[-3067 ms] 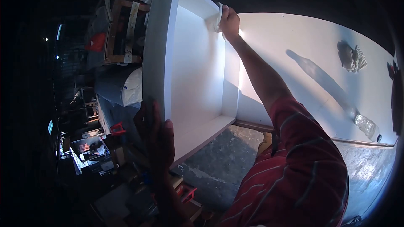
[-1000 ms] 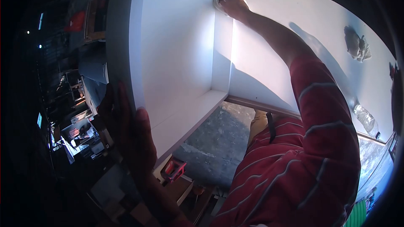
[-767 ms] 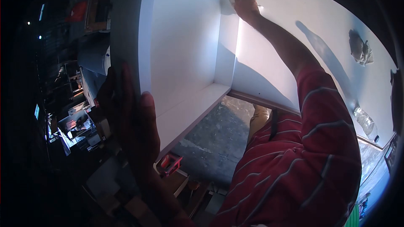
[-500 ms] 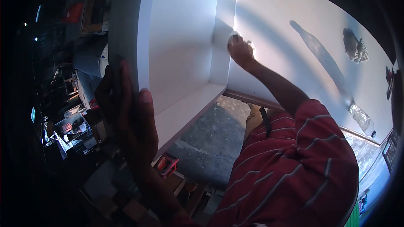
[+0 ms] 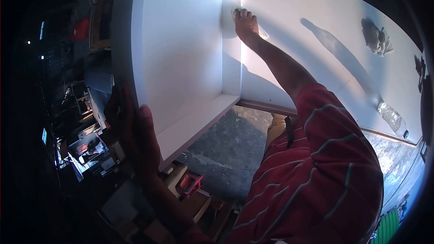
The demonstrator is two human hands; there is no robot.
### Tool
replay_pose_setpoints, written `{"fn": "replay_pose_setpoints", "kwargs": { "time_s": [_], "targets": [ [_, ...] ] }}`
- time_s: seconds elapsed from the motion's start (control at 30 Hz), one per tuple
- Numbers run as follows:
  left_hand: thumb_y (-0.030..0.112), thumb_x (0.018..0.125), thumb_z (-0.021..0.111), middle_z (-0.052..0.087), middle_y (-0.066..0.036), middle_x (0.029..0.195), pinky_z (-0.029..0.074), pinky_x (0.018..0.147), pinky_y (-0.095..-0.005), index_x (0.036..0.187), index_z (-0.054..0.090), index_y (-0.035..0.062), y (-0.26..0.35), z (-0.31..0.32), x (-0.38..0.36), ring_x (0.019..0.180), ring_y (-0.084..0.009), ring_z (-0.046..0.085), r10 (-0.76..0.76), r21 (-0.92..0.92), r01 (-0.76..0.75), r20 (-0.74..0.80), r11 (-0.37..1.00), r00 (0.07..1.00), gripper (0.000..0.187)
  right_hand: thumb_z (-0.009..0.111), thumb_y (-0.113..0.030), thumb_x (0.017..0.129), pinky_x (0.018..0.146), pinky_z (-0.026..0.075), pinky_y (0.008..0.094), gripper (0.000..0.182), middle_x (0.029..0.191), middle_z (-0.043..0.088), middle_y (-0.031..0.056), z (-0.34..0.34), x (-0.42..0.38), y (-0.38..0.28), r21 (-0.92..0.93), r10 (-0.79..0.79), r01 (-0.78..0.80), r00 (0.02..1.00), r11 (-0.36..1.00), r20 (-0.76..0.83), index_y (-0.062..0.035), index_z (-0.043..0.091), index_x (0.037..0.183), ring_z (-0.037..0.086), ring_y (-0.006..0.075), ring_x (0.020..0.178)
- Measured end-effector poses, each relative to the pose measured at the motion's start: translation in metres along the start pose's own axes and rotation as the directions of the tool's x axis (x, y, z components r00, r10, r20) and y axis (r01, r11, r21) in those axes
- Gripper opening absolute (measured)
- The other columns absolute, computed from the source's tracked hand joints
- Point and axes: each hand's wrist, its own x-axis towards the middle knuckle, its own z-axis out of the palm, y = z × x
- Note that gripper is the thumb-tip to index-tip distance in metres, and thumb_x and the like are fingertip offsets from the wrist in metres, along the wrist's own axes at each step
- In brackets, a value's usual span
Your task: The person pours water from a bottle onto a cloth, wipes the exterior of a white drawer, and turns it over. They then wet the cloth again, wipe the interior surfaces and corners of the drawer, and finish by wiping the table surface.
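Note:
A white open-fronted box like a cabinet [image 5: 181, 54] stands on a white tabletop [image 5: 280, 0]. My left hand [image 5: 140, 135] grips its near left edge, the thumb on the rim and the fingers round the outer side, partly in shadow. With closed fingers, my right hand [image 5: 247, 25] presses a crumpled white cloth [image 5: 262, 31] to the inside of the box's side panel, near the tabletop. Most of the cloth is hidden under the hand.
A clear plastic bottle [image 5: 392, 118] lies on the tabletop at the right, casting a long shadow. Farther back lies a striped crumpled cloth [image 5: 384, 43]. Below are a grey floor [image 5: 221, 149] and a red-framed object [image 5: 192, 184]. Cluttered shelves and goods fill the dark left side.
My right hand has moved up and slightly left along the side panel with the cloth. My left hand keeps its hold on the box edge. The view has shifted a little.

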Motion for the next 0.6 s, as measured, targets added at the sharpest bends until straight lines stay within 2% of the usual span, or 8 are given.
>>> {"fn": "replay_pose_setpoints", "kwargs": {
  "time_s": [0.1,0.2,0.27,0.33,0.47,0.5,0.53,0.6],
  "targets": [
    [0.043,0.097,0.038,0.037,-0.016,0.138,0.034,0.105,-0.0473,0.141,0.041,0.0128,-0.001,0.0,0.0,0.131,-0.0294,0.037,0.007,-0.004,-0.007,0.003,1.0,1.0,0.054,0.05,-0.015,0.084,0.079,0.04,0.0358,0.031,0.104,0.052,0.0108,-0.001,-0.066,-0.008,-0.042,-0.307,0.304,0.945,0.952,-0.111,-0.0032,0.055,0.112,0.05,0.0236,0.093],
    [0.043,0.097,0.038,0.037,-0.017,0.138,0.033,0.106,-0.0474,0.14,0.041,0.0119,0.002,-0.002,-0.001,0.131,-0.0302,0.037,-0.01,0.013,0.01,0.008,1.0,1.0,0.053,0.052,-0.015,0.082,0.082,0.039,0.0358,0.024,0.103,0.053,0.0106,0.004,-0.144,-0.027,0.27,-0.597,0.58,0.802,0.768,-0.026,-0.0022,0.062,0.1,0.05,0.0232,0.096],
    [0.043,0.097,0.038,0.037,-0.017,0.138,0.033,0.106,-0.0474,0.14,0.042,0.0115,0.001,-0.002,-0.001,0.131,-0.0305,0.036,-0.004,0.004,0.004,0.001,1.0,1.0,0.054,0.052,-0.015,0.082,0.084,0.038,0.036,0.021,0.103,0.053,0.01,-0.001,-0.165,-0.03,0.248,-0.741,0.71,0.669,0.659,0.051,-0.0038,0.064,0.095,0.049,0.0228,0.099],
    [0.043,0.097,0.038,0.037,-0.017,0.138,0.033,0.107,-0.0474,0.14,0.042,0.0111,0.001,-0.001,0.0,0.132,-0.0308,0.036,0.008,-0.003,-0.008,0.0,1.0,1.0,0.054,0.055,-0.017,0.081,0.087,0.038,0.0378,0.022,0.105,0.053,0.0101,-0.008,-0.132,-0.027,0.269,-0.756,0.711,0.64,0.65,0.134,-0.0064,0.064,0.097,0.05,0.0243,0.1],
    [0.042,0.097,0.039,0.037,-0.017,0.138,0.032,0.107,-0.046,0.14,0.042,0.0104,0.001,-0.002,-0.002,0.132,-0.031,0.035,-0.003,0.019,0.003,0.011,1.0,1.0,0.054,0.053,-0.021,0.086,0.084,0.044,0.0419,0.027,0.106,0.054,0.0121,0.0,-0.041,-0.006,0.155,-0.448,0.435,0.892,0.887,0.061,-0.0084,0.059,0.11,0.055,0.0287,0.099],
    [0.042,0.097,0.039,0.037,-0.017,0.138,0.032,0.107,-0.0454,0.14,0.042,0.0102,0.001,-0.002,-0.001,0.132,-0.031,0.035,0.007,0.024,-0.007,0.004,1.0,1.0,0.053,0.051,-0.022,0.088,0.083,0.046,0.0441,0.028,0.106,0.054,0.0142,0.002,-0.017,-0.007,0.343,-0.276,0.238,0.959,0.909,0.066,-0.0081,0.057,0.112,0.057,0.0324,0.097],
    [0.042,0.097,0.039,0.037,-0.017,0.138,0.032,0.107,-0.0454,0.14,0.042,0.0102,0.001,-0.001,0.0,0.132,-0.031,0.035,0.021,0.025,-0.021,-0.003,0.999,1.0,0.053,0.048,-0.024,0.091,0.081,0.048,0.0463,0.029,0.105,0.054,0.0163,0.003,0.006,-0.014,0.516,-0.096,0.029,0.99,0.856,0.104,-0.0078,0.055,0.114,0.058,0.0361,0.095],
    [0.028,0.096,0.048,0.038,-0.02,0.134,0.037,0.102,-0.0462,0.136,0.047,0.0067,-0.001,-0.002,0.0,0.128,-0.0332,0.038,0.04,-0.021,-0.04,-0.015,0.999,0.999,0.046,0.046,-0.027,0.092,0.08,0.05,0.0471,0.035,0.102,0.054,0.02,-0.01,0.05,-0.031,0.794,0.003,-0.158,0.981,0.587,0.193,-0.0055,0.053,0.119,0.06,0.041,0.092]
  ]
}}
